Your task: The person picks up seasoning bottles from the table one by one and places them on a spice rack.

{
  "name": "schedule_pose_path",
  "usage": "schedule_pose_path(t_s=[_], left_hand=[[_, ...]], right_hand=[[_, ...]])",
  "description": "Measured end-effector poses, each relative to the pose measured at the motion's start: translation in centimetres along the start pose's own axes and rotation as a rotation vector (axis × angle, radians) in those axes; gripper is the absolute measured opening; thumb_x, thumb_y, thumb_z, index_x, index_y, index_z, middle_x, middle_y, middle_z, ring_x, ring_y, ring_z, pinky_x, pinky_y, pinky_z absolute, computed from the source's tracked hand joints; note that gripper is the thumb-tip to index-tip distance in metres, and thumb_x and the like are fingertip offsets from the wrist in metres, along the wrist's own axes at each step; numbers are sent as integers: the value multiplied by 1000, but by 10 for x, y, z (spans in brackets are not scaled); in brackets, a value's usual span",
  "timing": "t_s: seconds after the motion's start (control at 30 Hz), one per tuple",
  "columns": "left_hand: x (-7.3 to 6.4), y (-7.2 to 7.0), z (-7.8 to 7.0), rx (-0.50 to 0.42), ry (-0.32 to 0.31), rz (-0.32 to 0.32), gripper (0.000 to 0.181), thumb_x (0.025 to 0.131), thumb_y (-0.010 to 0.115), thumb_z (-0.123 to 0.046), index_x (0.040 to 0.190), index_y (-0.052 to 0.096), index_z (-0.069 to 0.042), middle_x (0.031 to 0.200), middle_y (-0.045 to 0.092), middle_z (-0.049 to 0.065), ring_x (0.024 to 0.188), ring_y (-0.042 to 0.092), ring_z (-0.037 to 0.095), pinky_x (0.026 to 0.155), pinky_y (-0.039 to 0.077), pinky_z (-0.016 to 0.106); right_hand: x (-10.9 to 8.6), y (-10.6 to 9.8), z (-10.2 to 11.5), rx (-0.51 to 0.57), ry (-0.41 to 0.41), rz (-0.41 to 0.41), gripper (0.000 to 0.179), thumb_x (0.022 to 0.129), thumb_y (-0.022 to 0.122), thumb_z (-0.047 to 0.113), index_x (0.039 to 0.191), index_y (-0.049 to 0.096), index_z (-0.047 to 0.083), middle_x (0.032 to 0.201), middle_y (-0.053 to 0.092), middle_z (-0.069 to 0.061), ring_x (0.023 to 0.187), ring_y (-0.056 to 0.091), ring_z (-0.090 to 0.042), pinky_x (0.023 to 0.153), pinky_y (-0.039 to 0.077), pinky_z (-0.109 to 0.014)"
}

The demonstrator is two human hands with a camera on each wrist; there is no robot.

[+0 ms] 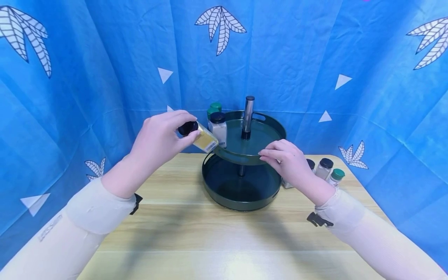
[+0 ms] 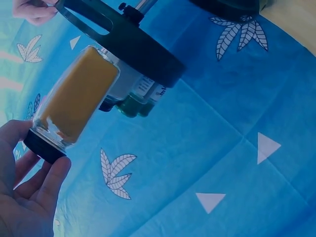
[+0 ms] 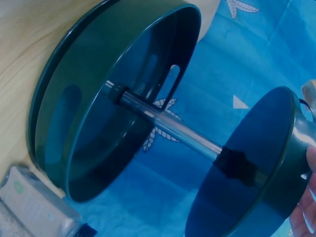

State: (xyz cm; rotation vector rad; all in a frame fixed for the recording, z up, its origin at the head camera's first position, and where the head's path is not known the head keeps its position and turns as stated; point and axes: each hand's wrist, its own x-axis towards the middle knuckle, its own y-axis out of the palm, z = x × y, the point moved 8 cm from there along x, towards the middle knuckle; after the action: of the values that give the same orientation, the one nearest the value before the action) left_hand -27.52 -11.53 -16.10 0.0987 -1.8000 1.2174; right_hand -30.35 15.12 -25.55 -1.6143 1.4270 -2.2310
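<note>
My left hand point(image 1: 159, 134) pinches the black cap of a clear spice jar point(image 1: 207, 139) filled with yellow powder. The jar tilts, its base at the left rim of the upper tier of a dark green two-tier turntable point(image 1: 267, 136). In the left wrist view, thumb and fingers grip the cap point(image 2: 44, 146). Beside it on that tier stand a black-capped jar point(image 1: 219, 134) of pale contents and green-capped bottles point(image 1: 214, 108). My right hand point(image 1: 288, 159) pinches the upper tier's front right rim; its fingers point(image 3: 310, 197) show partly in the right wrist view.
The turntable's lower tier point(image 1: 241, 196) holds no jars. On the wooden table point(image 1: 196, 233), right of it, stand several jars, including a black-capped one point(image 1: 323, 169) and a green-capped one point(image 1: 336, 177), partly behind my right arm. A blue patterned curtain point(image 1: 294, 50) surrounds the table.
</note>
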Motion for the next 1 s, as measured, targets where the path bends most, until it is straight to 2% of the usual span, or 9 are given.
schedule_pose_path(t_s=[0.13,0.3,0.43,0.63,0.77,0.9,1.0], left_hand=[[3,0,0,-11,-29,-4,30,89,78,-23,113,74,-6,108,74,9,85,71,26,66,58,38],[7,0,-4,-26,-29,-29,30,89,78,-24,112,75,-6,107,74,9,80,70,25,65,57,38],[11,3,-8,-36,-36,-25,31,89,77,-25,114,75,-6,108,74,8,80,70,23,66,57,37],[17,10,-11,-39,-75,1,33,90,76,-28,116,74,-8,110,74,7,85,70,23,67,57,35],[19,15,-12,-48,-91,11,33,91,76,-28,116,74,-8,109,74,7,83,69,22,63,55,33],[22,23,-12,-63,-107,23,33,91,76,-28,117,74,-8,110,74,7,82,69,22,61,55,31],[22,30,-10,-65,-124,40,34,91,75,-29,118,74,-8,112,73,7,88,70,22,64,57,31]], right_hand=[[0,0,1,3,-2,-2,25,75,86,5,99,80,9,89,70,-3,83,61,-22,68,53,-35],[0,0,1,7,-5,-3,25,75,87,5,98,80,9,90,71,-4,84,61,-22,69,54,-35],[0,-1,1,5,-8,-5,25,74,87,5,98,80,9,90,71,-4,84,61,-23,69,54,-35],[0,-1,1,1,-7,-2,26,74,87,5,98,80,9,90,71,-5,84,61,-23,69,54,-35],[1,-1,2,2,-2,0,26,74,87,4,99,80,9,90,71,-5,85,62,-23,70,55,-35],[1,-1,2,3,-1,-1,26,74,87,4,99,80,9,90,71,-5,85,62,-23,69,55,-35],[1,-1,3,7,-6,-5,25,74,87,4,98,80,8,90,71,-5,84,61,-23,68,54,-35]])
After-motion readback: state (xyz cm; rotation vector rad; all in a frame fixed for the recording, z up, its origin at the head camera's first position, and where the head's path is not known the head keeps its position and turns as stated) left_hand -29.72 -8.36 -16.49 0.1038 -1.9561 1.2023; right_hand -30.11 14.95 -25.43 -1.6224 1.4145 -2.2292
